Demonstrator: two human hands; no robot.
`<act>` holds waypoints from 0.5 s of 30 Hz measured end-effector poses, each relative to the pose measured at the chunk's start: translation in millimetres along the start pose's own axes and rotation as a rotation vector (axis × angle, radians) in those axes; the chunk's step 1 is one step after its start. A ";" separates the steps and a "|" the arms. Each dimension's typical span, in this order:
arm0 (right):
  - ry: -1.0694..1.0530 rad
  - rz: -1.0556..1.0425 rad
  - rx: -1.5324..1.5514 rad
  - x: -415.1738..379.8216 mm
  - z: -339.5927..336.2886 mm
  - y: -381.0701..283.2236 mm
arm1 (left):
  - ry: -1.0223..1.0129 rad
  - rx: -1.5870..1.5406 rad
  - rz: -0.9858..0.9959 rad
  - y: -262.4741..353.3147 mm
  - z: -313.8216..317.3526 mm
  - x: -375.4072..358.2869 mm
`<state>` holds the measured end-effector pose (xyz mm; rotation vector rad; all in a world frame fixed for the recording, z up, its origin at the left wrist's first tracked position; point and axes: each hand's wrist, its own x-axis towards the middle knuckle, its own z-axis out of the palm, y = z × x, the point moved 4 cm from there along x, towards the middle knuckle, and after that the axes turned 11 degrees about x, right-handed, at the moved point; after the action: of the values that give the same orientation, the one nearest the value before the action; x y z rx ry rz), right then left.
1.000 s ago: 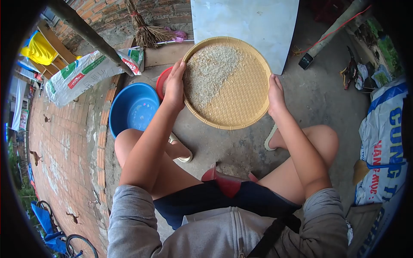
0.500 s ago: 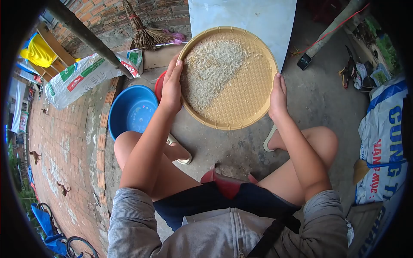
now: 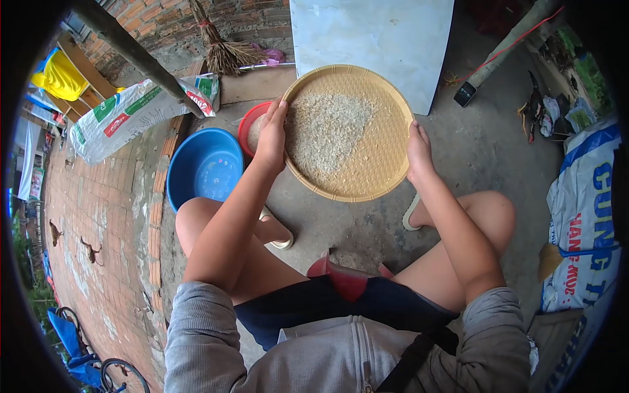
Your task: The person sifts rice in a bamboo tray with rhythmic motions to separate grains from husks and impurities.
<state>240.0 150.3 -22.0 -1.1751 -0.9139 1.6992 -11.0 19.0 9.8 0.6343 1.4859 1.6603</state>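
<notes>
A round woven winnowing basket [image 3: 367, 177] is held up in front of me, above the concrete floor. My left hand [image 3: 271, 139] grips its left rim, and my right hand [image 3: 419, 154] grips the right rim; the fingers reach partly under the edge, out of sight. Pale grains [image 3: 331, 131], which look like rice with some husks, lie in a heap over the left and middle of the basket. Bare weave shows at its lower right. Just behind my left hand, a red basin [image 3: 245, 124] with grain in it is partly covered.
A blue basin [image 3: 204, 167] stands left of my left forearm. A white board [image 3: 373, 39] lies beyond the basket. Around me are a straw broom [image 3: 226, 52], a wooden pole [image 3: 134, 52], printed sacks [image 3: 580, 223] and small birds [image 3: 90, 251] on the brick paving.
The basket has come lower and nearer to me, and looks flatter from above. The grains have shifted toward its middle. More of the red basin shows.
</notes>
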 end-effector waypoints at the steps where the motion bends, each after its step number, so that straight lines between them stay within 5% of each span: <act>1: -0.003 -0.005 0.000 0.5 -0.4 -2.3 | 0.000 -0.002 0.005 5.5 1.5 -3.3; 4: -0.129 -0.207 0.043 -0.7 0.9 -18.9 | -0.044 -0.014 0.189 23.5 7.3 -14.9; 10: -0.076 0.125 0.059 12.5 1.9 -11.6 | 0.162 0.102 0.046 5.2 4.4 -10.9; 12: -0.119 -0.124 0.016 6.0 2.9 -24.2 | 0.080 0.034 0.140 18.8 7.8 -16.8; 15: -0.113 -0.123 0.047 4.3 6.5 -29.3 | 0.027 0.033 0.153 22.5 9.6 -19.6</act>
<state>239.9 164.4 4.9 -0.9803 -0.9895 1.6913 2.4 8.6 36.3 0.7635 1.5184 1.7693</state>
